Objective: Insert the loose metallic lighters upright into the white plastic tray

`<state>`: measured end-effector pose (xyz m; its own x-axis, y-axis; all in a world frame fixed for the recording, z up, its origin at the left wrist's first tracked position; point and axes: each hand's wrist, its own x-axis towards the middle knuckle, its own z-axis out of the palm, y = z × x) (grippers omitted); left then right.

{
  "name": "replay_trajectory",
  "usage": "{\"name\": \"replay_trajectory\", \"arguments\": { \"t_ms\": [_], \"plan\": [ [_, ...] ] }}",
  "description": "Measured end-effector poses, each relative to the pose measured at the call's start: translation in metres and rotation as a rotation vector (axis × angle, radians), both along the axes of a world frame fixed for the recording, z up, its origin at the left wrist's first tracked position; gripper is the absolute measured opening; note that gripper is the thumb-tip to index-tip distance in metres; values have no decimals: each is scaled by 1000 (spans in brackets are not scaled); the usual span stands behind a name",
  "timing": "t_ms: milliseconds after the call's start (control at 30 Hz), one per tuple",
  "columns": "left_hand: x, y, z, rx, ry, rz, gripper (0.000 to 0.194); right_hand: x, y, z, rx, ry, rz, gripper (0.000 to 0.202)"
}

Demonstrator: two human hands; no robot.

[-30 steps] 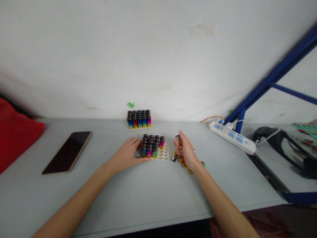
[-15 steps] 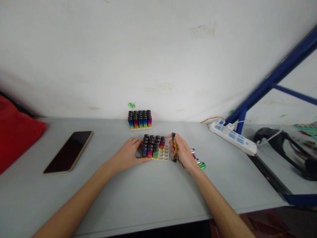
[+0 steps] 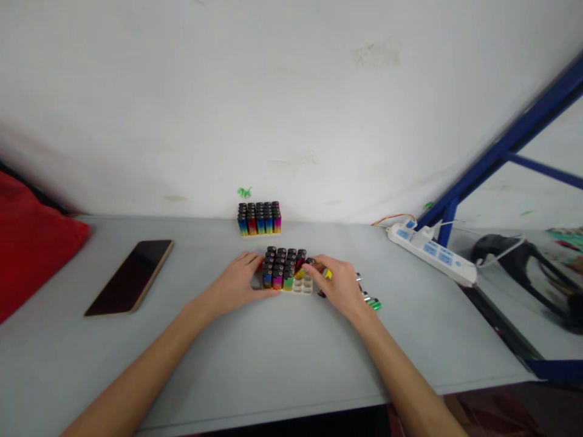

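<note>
right hand (image 3: 339, 284): gripping tilted lighter (image 3: 300, 272) | black top, yellowish body | left hand (image 3: 237, 284): open, curved round tray (image 3: 303, 290)

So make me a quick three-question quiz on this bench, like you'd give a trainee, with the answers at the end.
1. Which hand is at the left end of the part-filled tray?
A) the left hand
B) the right hand
C) neither hand

2. True or false: the phone lies between the tray and the power strip.

3. Fill in the blank: the lighters at the back stand close to the ____.

Key: 1: A. 2: False; the phone lies left of the tray. 3: wall.
</note>
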<state>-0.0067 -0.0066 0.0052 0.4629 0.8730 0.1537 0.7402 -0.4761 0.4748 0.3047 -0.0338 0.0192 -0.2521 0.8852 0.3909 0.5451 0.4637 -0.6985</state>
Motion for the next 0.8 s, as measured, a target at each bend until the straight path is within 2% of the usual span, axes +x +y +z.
{"name": "replay_trajectory", "arguments": {
  "t_ms": [133, 233, 400, 533, 600, 667, 800],
  "plan": [
    [1, -1, 2, 12, -3, -8, 56, 8, 3, 0, 3, -93, 101, 33],
    [0, -1, 2, 6, 2, -13, 57, 13, 7, 7, 4, -197, 167, 36],
    [-1, 0, 0, 3, -9, -7, 55, 2, 12, 11, 3, -410, 69, 49],
    [-2, 2, -3, 24, -16, -13, 55, 3, 10, 9, -43, -332, 81, 51],
    [-1, 3, -4, 25, -9, -11, 57, 17, 10, 11, -53, -232, 32, 50],
    [-1, 3, -4, 25, -3, -5, 58, 38, 13, 13, -27, -163, -82, 50],
    [-2, 2, -3, 30, 2, -4, 57, 87, 20, 15, 44, -132, -239, 44]
  ]
}}
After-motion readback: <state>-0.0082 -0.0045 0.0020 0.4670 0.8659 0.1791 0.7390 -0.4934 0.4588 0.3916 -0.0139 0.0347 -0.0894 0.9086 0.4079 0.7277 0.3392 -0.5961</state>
